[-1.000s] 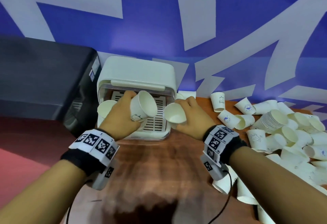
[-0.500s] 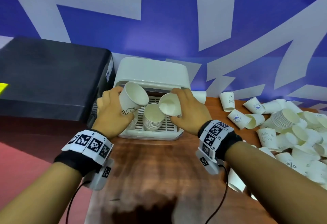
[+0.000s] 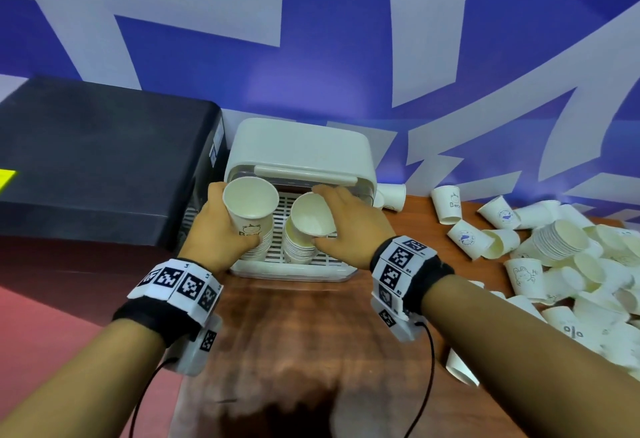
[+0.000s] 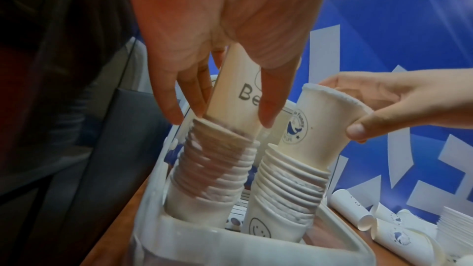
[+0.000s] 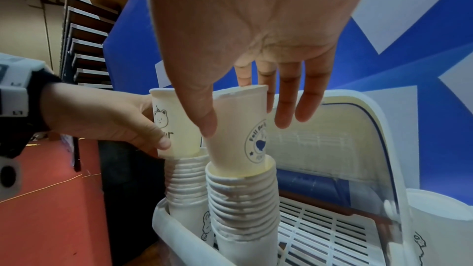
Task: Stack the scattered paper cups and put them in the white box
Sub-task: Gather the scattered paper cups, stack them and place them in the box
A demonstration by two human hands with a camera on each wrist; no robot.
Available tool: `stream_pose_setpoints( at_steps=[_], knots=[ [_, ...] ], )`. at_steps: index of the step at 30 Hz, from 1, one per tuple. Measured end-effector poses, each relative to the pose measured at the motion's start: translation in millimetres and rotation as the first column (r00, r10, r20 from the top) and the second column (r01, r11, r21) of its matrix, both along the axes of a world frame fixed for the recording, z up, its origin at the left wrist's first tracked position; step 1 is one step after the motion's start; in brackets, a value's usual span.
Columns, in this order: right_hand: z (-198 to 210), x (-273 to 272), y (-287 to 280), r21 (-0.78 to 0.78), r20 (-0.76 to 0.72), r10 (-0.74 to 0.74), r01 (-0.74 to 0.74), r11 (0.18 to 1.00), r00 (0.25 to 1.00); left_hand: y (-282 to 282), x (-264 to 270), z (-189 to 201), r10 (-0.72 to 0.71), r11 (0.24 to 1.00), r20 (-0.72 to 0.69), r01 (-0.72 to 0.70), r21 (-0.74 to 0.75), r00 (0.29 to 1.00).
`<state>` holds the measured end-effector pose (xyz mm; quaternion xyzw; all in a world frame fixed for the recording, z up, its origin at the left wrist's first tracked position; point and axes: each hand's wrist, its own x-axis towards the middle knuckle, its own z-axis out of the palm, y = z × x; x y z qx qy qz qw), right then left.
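The white box [image 3: 301,147] stands open at the table's back, with two upright cup stacks inside. My left hand [image 3: 221,226] grips a bear-print paper cup [image 3: 251,205] whose base sits in the top of the left stack [image 4: 212,165]. My right hand [image 3: 332,216] pinches a whale-print cup [image 5: 240,145] by its rim between thumb and fingers. That cup is tilted, and its base sits in the mouth of the right stack [image 5: 243,195]. Both stacks lean against the box's front wall [image 4: 230,238].
A black case [image 3: 97,160] stands against the box's left side. Several loose cups [image 3: 571,264] lie piled on the wooden table [image 3: 294,333] to the right, among them a nested stack [image 3: 557,240]. One cup [image 3: 393,195] lies beside the box's right wall.
Both hands have come down and inward with their cups, from in front of the box opening to the tops of the two stacks. The head view has shifted left.
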<state>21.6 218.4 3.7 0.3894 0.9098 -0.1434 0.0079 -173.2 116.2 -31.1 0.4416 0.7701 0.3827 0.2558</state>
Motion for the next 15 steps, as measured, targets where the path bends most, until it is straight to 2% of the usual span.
stream_pose_setpoints(
  at_steps=[6, 15],
  knots=[
    [-11, -8, 0, -0.04, 0.075, 0.006, -0.003, 0.999, 0.997, 5, -3, -3, 0.005, 0.999, 0.026, -0.004, -0.04, 1.0],
    [-26, -13, 6, -0.123, 0.202, 0.003, 0.022, 0.992, 0.979, 12, -4, -12, -0.011, 0.982, -0.035, 0.004, -0.19, 0.999]
  ],
)
